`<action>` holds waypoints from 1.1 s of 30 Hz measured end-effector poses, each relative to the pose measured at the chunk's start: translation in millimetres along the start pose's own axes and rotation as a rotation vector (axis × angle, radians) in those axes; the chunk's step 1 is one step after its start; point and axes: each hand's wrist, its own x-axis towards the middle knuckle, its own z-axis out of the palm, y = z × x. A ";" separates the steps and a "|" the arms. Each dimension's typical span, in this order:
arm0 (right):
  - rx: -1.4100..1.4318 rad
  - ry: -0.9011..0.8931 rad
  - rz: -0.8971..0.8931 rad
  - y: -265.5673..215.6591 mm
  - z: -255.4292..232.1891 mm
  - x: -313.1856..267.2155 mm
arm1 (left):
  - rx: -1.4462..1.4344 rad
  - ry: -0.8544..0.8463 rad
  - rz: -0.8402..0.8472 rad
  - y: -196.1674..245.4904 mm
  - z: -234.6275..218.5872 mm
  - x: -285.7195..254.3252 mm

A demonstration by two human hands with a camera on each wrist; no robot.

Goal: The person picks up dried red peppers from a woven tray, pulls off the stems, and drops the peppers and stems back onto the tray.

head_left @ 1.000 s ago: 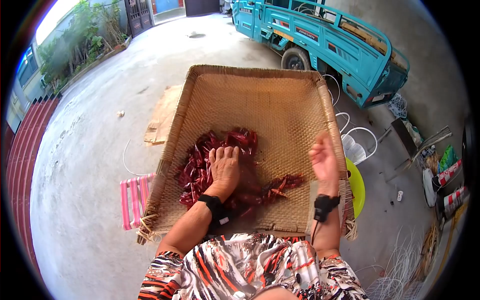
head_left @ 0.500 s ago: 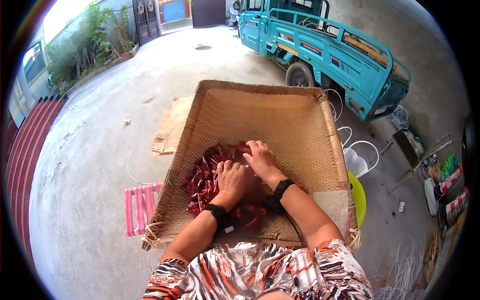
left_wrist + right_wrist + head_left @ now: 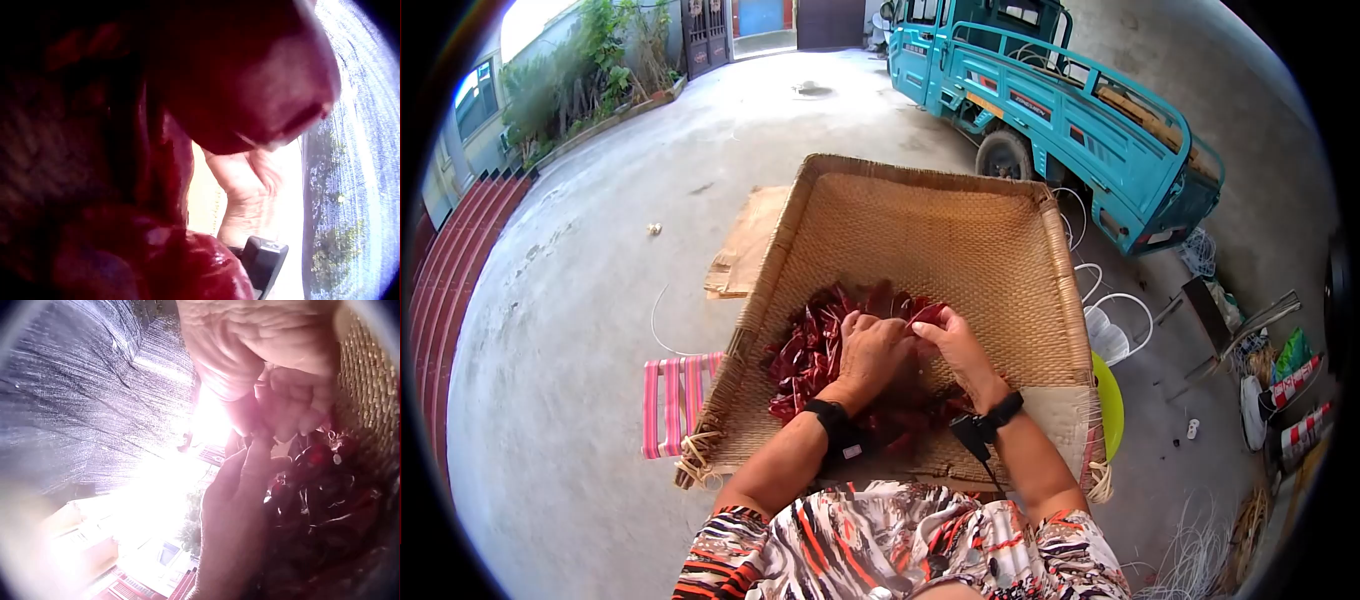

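Dried red chilies (image 3: 800,345) lie heaped in the left half of a shallow woven basket (image 3: 920,215) in front of me. Over the heap's right side, my left hand (image 3: 868,355) has its fingers curled toward the right hand. My right hand (image 3: 965,352) pinches one dried red chili (image 3: 927,316) between thumb and fingers. In the right wrist view the fingertips of the left hand (image 3: 240,494) meet those of the right hand (image 3: 287,381); I cannot tell what the left fingers hold. Chilies (image 3: 262,87) loom large and dark in the left wrist view.
A pink striped stool (image 3: 675,400) and flat cardboard (image 3: 745,245) are left of the basket. To its right are a yellow-green basin (image 3: 1108,405) and a white bucket (image 3: 1108,330). A teal cargo tricycle (image 3: 1060,110) stands beyond, and red steps (image 3: 460,270) line the far left.
My right hand came in from the basket's right side to the heap, then drew back slightly with a chili. The left hand stayed over the heap and turned toward it.
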 end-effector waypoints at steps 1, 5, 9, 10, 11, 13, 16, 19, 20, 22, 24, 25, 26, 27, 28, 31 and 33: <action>0.040 0.009 -0.018 1.3 1.1 -4.4 | -0.015 -0.033 0.046 0.6 -1.3 1.5; 0.031 0.010 0.024 6.9 -8.4 -12.8 | 0.023 -0.135 0.183 -2.2 -1.1 1.9; 0.165 -0.022 0.079 10.2 -29.7 -13.8 | -0.060 -0.133 0.173 -4.3 3.6 1.2; 0.206 -0.057 0.096 14.7 -36.0 -12.1 | -0.064 -0.155 0.166 -3.7 1.8 1.5; 0.225 -0.037 0.099 20.1 -40.5 -11.3 | -0.067 -0.179 0.159 -2.8 0.8 1.0; 0.260 -0.004 0.101 21.3 -43.4 -10.1 | -0.188 -0.074 0.102 -2.7 5.5 0.0; 0.572 0.110 -0.024 15.9 -57.2 -13.5 | -0.086 0.009 0.038 -13.9 16.2 -3.7; 0.916 0.110 -0.177 1.5 -85.9 -13.9 | 0.075 -0.045 0.001 -25.3 28.7 -13.3; 1.011 0.070 -0.251 -3.2 -97.2 -18.6 | 0.109 -0.060 0.030 -23.9 28.0 -14.5; 1.194 -0.016 -0.402 -17.6 -119.5 -29.6 | 0.145 -0.117 0.055 -21.2 24.1 -13.7; 1.309 -0.047 -0.543 -24.6 -139.4 -41.7 | 0.149 -0.204 0.049 -20.8 18.7 -13.0; 1.364 -0.062 -0.613 -25.7 -149.1 -47.7 | 0.154 -0.195 0.059 -22.4 20.1 -13.5; 1.371 -0.059 -0.683 -24.5 -158.7 -51.9 | 0.158 -0.187 0.069 -24.9 22.9 -14.4; 1.378 -0.055 -0.754 -24.1 -165.3 -55.4 | 0.163 -0.179 0.080 -25.0 23.4 -14.2; 1.376 -0.105 -0.821 -23.7 -171.4 -57.5 | 0.156 -0.173 0.078 -25.0 23.5 -14.0; 1.328 -0.037 -0.893 -25.2 -168.2 -65.6 | 0.116 -0.146 0.071 -21.6 20.7 -11.7; 1.259 -0.064 -0.760 -21.2 -169.7 -59.8 | 0.060 -0.120 0.066 -16.0 16.8 -8.9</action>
